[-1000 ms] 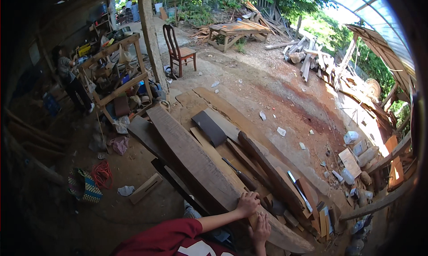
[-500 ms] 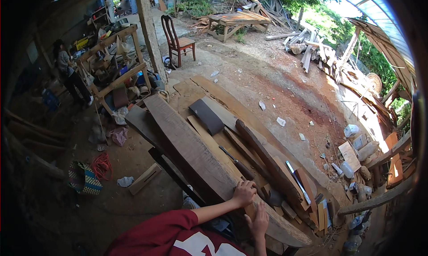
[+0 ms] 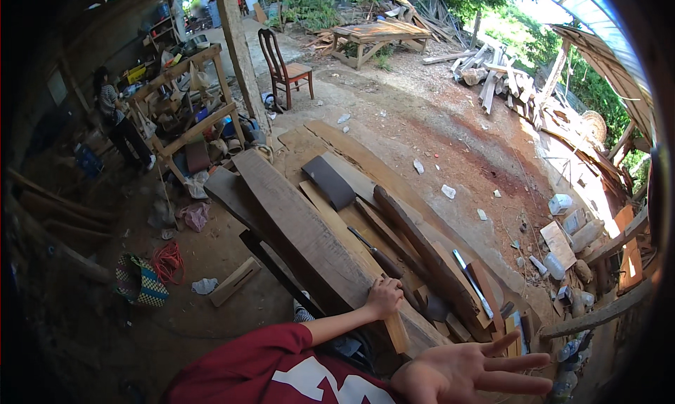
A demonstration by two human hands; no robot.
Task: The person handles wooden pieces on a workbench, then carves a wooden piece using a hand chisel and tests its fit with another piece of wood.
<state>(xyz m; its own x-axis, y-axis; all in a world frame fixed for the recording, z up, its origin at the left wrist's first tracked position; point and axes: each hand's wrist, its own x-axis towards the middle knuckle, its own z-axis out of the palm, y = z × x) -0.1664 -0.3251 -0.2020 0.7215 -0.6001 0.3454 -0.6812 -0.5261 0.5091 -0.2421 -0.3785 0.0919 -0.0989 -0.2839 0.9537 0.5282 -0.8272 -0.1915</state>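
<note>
A thick brown plank (image 3: 302, 221) runs diagonally in front of me, from the far left towards the near right. My left hand (image 3: 385, 297) is on its right edge, fingers curled over a small light-wood block (image 3: 396, 332) whose end sticks out below the hand. Lower right, my right hand (image 3: 467, 372) is raised over the plank's near end, palm up and fingers spread, holding nothing. Just beyond my left hand lies a chisel (image 3: 383, 261) with a dark handle. A curved dark-brown sheet, like sandpaper (image 3: 329, 182), rests farther off.
Dark wooden bars (image 3: 422, 246) and a shiny metal strip (image 3: 472, 283) lie right of the plank. Across the yard are a chair (image 3: 285, 70), a wooden table (image 3: 380, 37) and stacked timber (image 3: 496, 77). A person (image 3: 119, 116) stands by a cluttered bench (image 3: 193, 131) at left.
My right hand has left the plank beside my left hand, moved right and nearer, and turned palm up with spread fingers. My left hand remains on the block.
</note>
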